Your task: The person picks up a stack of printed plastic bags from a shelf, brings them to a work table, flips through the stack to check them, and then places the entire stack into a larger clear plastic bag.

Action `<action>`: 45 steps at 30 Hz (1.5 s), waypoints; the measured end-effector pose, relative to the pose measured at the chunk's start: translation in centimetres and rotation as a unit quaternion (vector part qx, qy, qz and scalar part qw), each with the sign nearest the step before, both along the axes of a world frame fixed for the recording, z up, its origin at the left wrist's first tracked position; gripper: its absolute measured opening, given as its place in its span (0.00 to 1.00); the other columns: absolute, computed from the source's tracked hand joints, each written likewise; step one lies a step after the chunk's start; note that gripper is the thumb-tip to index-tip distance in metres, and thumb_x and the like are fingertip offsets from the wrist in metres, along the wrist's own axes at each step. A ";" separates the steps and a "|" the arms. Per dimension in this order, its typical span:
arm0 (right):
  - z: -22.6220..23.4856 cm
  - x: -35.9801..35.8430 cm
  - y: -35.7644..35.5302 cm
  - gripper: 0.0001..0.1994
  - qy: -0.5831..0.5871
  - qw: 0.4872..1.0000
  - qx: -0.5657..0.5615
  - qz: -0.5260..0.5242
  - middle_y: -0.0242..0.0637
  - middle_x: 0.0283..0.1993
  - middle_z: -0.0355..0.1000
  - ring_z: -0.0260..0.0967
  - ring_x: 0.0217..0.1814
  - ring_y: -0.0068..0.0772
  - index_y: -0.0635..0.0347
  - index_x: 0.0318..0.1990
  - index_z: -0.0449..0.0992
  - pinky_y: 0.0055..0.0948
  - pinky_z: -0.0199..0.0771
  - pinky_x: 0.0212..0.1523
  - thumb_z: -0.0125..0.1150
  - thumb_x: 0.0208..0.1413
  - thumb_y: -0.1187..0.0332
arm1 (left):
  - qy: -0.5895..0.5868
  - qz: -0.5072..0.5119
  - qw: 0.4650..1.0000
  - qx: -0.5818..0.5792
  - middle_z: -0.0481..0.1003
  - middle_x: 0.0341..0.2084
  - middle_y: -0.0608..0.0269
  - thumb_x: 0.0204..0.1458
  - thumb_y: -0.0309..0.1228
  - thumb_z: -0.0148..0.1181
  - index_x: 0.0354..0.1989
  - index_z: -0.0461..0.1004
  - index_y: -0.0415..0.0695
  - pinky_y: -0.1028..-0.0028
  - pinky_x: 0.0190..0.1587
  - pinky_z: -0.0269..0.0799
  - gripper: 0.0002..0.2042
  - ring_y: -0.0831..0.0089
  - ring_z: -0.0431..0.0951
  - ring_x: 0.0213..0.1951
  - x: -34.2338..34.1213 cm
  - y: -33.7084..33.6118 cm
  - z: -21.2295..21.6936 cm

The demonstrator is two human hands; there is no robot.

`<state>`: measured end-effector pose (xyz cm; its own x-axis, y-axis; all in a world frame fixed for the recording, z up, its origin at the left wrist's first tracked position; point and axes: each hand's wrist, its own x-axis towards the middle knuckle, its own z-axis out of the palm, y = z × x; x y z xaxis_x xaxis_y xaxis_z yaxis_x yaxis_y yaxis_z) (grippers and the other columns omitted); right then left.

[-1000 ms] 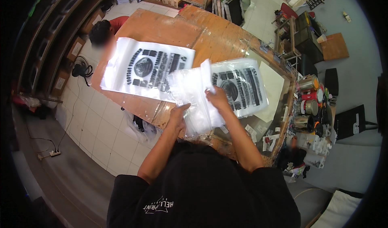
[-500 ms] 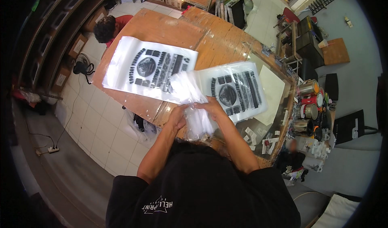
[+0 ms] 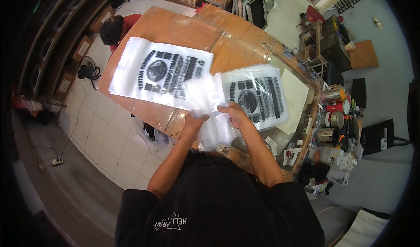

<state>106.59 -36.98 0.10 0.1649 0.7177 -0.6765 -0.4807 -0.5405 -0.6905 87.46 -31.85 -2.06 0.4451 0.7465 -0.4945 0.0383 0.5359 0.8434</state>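
A bundle of clear plastic bags (image 3: 213, 126) lies gathered between my hands at the near side of the wooden table (image 3: 183, 26). My left hand (image 3: 195, 123) grips its left side, thumb on top. My right hand (image 3: 234, 114) pinches the right side, thumb over the plastic. The bundle's far end overlaps a stack of translucent plastic bags with black print (image 3: 129, 72) on the left. Close by on the right, its edge meets another stack of printed bags (image 3: 276, 109). Glare and folds hide how many layers are held.
A pale sheet (image 3: 297, 93) and paper scraps (image 3: 291, 155) lie at the table's right. Paint cans (image 3: 334, 120) crowd beyond that edge. Another person (image 3: 114, 30) is low beside the far left edge. Shelves (image 3: 57, 41) line the left; a power strip (image 3: 57, 162) rests on the floor.
My hands have moved slightly apart, the right one up and to the right. The bunched plastic between them has spread wider and flatter. Both printed stacks stay in place.
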 end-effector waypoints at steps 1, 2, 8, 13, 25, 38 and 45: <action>0.0 0.0 0.0 0.22 -0.013 1.000 0.005 0.014 0.45 0.47 0.76 0.75 0.49 0.39 0.70 0.55 0.70 0.37 0.76 0.50 0.66 0.53 0.73 | 0.055 0.019 0.998 -0.004 0.78 0.35 0.60 0.47 0.22 0.66 0.44 0.76 0.34 0.71 0.40 0.74 0.15 0.72 0.77 0.36 0.4 0.0 0.1; 0.0 0.2 -0.2 0.22 -0.027 0.999 0.010 0.025 0.45 0.48 0.75 0.74 0.51 0.38 0.70 0.56 0.69 0.37 0.74 0.51 0.65 0.54 0.74 | 0.045 0.029 0.998 -0.025 0.78 0.35 0.60 0.47 0.22 0.65 0.44 0.76 0.34 0.71 0.39 0.75 0.14 0.71 0.78 0.36 0.4 0.0 0.8; 0.0 1.3 0.0 0.20 0.048 0.999 0.007 -0.015 0.46 0.49 0.74 0.74 0.50 0.39 0.71 0.55 0.70 0.37 0.74 0.51 0.63 0.53 0.76 | -0.062 0.103 0.976 -0.179 0.77 0.39 0.55 0.49 0.24 0.62 0.47 0.74 0.32 0.69 0.38 0.77 0.16 0.67 0.79 0.39 -0.4 -0.5 -0.9; 0.0 1.1 0.1 0.18 0.028 0.999 0.018 -0.024 0.46 0.46 0.76 0.76 0.46 0.38 0.74 0.52 0.72 0.37 0.78 0.48 0.60 0.54 0.74 | -0.208 0.136 0.916 -0.316 0.75 0.43 0.51 0.52 0.30 0.62 0.50 0.71 0.30 0.67 0.43 0.79 0.20 0.63 0.77 0.45 0.2 0.0 4.3; 1.5 -0.6 0.9 0.20 0.020 1.000 0.008 0.010 0.45 0.48 0.76 0.75 0.49 0.38 0.69 0.54 0.72 0.36 0.77 0.50 0.66 0.55 0.70 | -0.024 0.108 0.983 -0.146 0.75 0.45 0.49 0.49 0.25 0.63 0.53 0.69 0.31 0.63 0.42 0.80 0.22 0.61 0.79 0.42 1.3 -1.3 0.0; -1.3 1.2 1.3 0.09 0.021 0.999 0.038 0.000 0.33 0.30 0.69 0.59 0.25 0.20 0.66 0.38 0.73 0.19 0.60 0.26 0.64 0.57 0.69 | 0.001 0.097 0.989 -0.111 0.75 0.45 0.48 0.55 0.27 0.63 0.57 0.66 0.31 0.62 0.47 0.78 0.22 0.61 0.79 0.43 0.2 -1.1 1.1; 2.8 4.0 2.0 0.14 -0.288 0.953 0.027 0.092 0.44 0.34 0.79 0.64 0.19 0.23 0.72 0.46 0.73 0.24 0.67 0.22 0.61 0.56 0.71 | -0.099 0.106 0.971 -0.192 0.76 0.43 0.48 0.58 0.24 0.57 0.54 0.68 0.29 0.60 0.44 0.81 0.17 0.59 0.80 0.42 -0.6 -0.9 -0.4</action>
